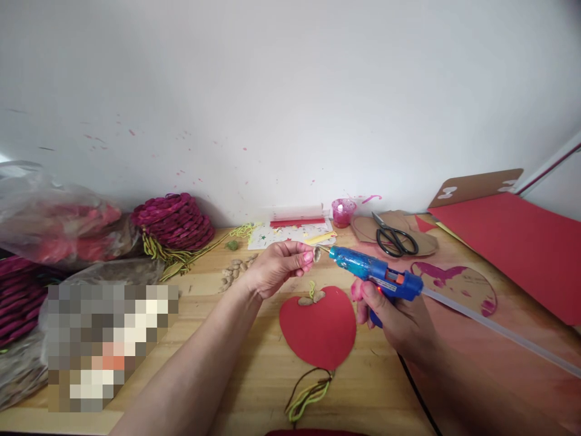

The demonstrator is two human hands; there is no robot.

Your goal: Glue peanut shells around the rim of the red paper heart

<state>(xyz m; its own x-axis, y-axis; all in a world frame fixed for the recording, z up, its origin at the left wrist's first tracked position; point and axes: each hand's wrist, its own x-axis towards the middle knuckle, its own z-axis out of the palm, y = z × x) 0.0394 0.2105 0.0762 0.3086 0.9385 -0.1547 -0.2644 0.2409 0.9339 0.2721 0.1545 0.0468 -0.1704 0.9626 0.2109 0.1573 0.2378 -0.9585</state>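
Observation:
My left hand (281,266) pinches a peanut shell (317,254) between thumb and fingertips. My right hand (390,309) is wrapped round the grip of a blue hot glue gun (363,266), whose nozzle points left and is at or very near the shell. From the gun's rear a long translucent glue stick (490,321) sticks out. Below my hands lies a red heart-shaped paper piece (318,330), with peanut shells (311,300) and a bit of yellow-green yarn at its top notch. A tassel of yellow-green and brown yarn (308,396) hangs off its lower tip.
Several peanuts (233,274) lie behind my left hand. Black-handled scissors (394,236) rest on cardboard, beside a cup of pink paint (344,213). Red card (512,236) leans at right. Purple woven bundles (175,221) and plastic bags (63,212) crowd the left.

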